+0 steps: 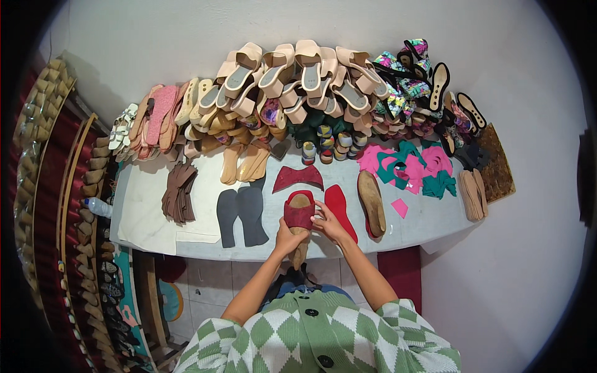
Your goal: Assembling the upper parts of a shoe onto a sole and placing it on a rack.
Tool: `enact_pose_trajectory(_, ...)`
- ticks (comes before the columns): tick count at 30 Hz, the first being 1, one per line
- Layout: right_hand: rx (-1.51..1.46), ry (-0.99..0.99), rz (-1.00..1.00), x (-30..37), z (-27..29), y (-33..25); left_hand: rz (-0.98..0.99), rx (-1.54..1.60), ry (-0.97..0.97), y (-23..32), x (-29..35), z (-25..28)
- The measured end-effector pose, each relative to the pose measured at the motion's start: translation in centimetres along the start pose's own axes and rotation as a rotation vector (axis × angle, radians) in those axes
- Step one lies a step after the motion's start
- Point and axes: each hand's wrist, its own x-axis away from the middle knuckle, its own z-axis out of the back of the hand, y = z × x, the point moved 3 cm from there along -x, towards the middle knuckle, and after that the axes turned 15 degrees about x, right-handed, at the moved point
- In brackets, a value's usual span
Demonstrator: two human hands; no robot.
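Note:
Near the table's front edge I hold a wooden shoe last (300, 251) with a dark red upper (299, 217) wrapped across its front part. My left hand (288, 239) grips the last from its left side. At the right edge of the upper, the fingers of my right hand (326, 222) press against it. Just beyond lies a curved dark red upper piece (297, 179). To the right are a bright red sole (340, 212) and a second wooden last (372, 202) with red along its edge. Grey cut sole pieces (251, 211) lie to the left.
Heeled beige sandals (310, 74) are piled along the back wall. Pink and green scraps (407, 165) lie at right, beside a bundle of tan strips (474, 195). Brown strips (179, 194) lie at left. Racks of lasts (87, 233) and a plastic bottle (98, 207) stand left of the table.

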Motion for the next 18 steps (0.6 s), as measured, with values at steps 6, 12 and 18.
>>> enact_pose_trajectory(6,-0.003,-0.029,-0.013,-0.1,0.6,0.0,-0.064,-0.041,-0.008,0.4,0.4,-0.3)
enact_pose_trajectory(12,0.101,0.086,0.110,-0.4,0.1,1.0,-0.028,-0.017,0.025,-0.2,-0.2,0.0)
enact_pose_trajectory(18,0.141,-0.033,0.040,-0.1,0.2,-0.2,-0.078,0.014,0.005,0.5,0.8,0.3)
